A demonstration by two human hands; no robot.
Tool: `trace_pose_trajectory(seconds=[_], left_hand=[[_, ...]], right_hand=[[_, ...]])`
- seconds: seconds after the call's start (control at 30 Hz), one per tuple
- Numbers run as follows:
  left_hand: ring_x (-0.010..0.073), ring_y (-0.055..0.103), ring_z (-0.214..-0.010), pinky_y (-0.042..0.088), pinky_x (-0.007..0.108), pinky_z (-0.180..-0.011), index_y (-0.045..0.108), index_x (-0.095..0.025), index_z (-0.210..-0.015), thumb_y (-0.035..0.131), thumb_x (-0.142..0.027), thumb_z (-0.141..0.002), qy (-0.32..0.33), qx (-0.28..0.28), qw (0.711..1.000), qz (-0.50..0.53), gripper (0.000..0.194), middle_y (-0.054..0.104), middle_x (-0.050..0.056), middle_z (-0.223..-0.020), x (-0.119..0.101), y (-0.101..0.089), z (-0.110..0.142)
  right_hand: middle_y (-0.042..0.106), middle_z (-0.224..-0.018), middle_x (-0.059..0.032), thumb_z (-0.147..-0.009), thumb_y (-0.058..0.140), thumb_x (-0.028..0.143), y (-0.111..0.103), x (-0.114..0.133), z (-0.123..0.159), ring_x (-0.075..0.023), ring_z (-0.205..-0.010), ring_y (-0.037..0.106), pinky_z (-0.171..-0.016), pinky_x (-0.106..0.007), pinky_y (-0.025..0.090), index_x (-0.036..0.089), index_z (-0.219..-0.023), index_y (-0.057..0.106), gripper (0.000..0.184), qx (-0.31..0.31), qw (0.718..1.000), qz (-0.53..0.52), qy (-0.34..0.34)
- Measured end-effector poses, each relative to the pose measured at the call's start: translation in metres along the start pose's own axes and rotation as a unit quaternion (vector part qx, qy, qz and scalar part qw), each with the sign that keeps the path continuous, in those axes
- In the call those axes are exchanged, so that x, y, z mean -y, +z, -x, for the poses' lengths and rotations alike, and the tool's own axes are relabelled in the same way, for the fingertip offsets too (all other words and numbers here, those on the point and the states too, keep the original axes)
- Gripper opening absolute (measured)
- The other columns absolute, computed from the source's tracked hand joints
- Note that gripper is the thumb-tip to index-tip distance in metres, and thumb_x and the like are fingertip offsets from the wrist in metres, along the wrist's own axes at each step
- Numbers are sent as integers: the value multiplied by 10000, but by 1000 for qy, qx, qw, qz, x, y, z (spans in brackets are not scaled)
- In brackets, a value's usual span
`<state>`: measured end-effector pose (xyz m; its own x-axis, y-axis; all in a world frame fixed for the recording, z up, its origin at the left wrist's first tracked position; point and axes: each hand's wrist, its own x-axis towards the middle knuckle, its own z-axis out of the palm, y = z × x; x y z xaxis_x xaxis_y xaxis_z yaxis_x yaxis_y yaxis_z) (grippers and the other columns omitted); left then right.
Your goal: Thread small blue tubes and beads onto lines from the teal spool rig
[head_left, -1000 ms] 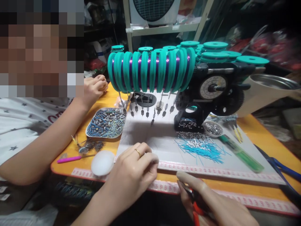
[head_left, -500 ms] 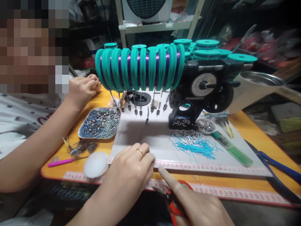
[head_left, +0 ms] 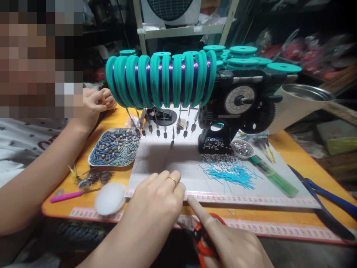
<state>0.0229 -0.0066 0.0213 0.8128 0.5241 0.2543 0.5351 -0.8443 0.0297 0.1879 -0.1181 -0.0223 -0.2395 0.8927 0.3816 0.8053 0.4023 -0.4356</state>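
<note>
My left hand rests palm down at the front edge of the white board, with a ring on one finger. Its fingers are curled together and their tips are hidden, so whatever they pinch does not show. Just to the right, my right hand grips red-handled scissors, the blades pointing left below the board's edge. The index finger stretches forward to the ruler tape on that edge. Beyond the hands hangs a row of green spools wound with purple line, small weights dangling under it.
A tray of small tubes and grey pieces stands left, near a white round lid and a pink-handled tool. Blue sticks lie on the board; blue-handled shears lie right. Another person's hand rests at the back left.
The view has shifted slightly, so the table things sit a little further left. My hands hold nearly the same pose, the left one slightly further right along the board's edge.
</note>
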Motion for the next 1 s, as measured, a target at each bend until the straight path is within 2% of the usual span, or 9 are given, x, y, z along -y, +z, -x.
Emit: trace_pose_trajectory(seconds=[0.13,0.37,0.47,0.63,0.8,1.0], left_hand=[[267,598,-669,541,396,-574,651,-143,-797,645,2,-826,4,-5,1000,12,148,626,80,-795,2,1,1],[239,597,-696,521,375,-616,646,-153,-829,585,-28,-900,-11,12,998,66,156,604,60,-827,9,3,5],[234,604,-721,520,364,-626,674,-152,-902,572,-90,-942,-12,9,993,120,126,607,51,-836,16,4,10],[217,605,-766,522,329,-657,678,-172,-973,495,-154,-1005,-14,-21,986,168,187,611,45,-849,27,4,22],[218,628,-809,535,330,-687,660,-172,-983,475,-121,-1000,-27,-33,984,172,192,626,64,-913,26,3,26],[205,649,-795,542,308,-670,661,-179,-974,476,-118,-993,-39,-25,983,176,196,616,59,-902,24,3,26]], right_hand=[[655,-666,67,-731,377,-14,4,-1,-5,-127,-504,660,-453,-221,492,77,-1533,288,813,-1,1000,21,-4],[651,-656,57,-753,413,18,10,-4,-5,-141,-488,649,-431,-260,468,20,-1440,409,687,31,994,100,-15],[608,-613,42,-800,460,49,6,-2,-8,-144,-427,597,-376,-274,404,-4,-1384,484,587,34,978,202,-49],[543,-510,13,-816,457,43,-4,14,-25,-151,-371,512,-360,-263,330,-2,-1241,619,457,37,930,348,-109],[565,-488,-14,-864,474,84,-7,27,-38,-131,-362,504,-377,-239,339,-18,-1156,683,373,41,923,366,-110],[559,-471,-24,-847,469,63,-11,26,-39,-143,-350,499,-354,-250,332,-46,-1189,678,415,60,927,351,-117]])
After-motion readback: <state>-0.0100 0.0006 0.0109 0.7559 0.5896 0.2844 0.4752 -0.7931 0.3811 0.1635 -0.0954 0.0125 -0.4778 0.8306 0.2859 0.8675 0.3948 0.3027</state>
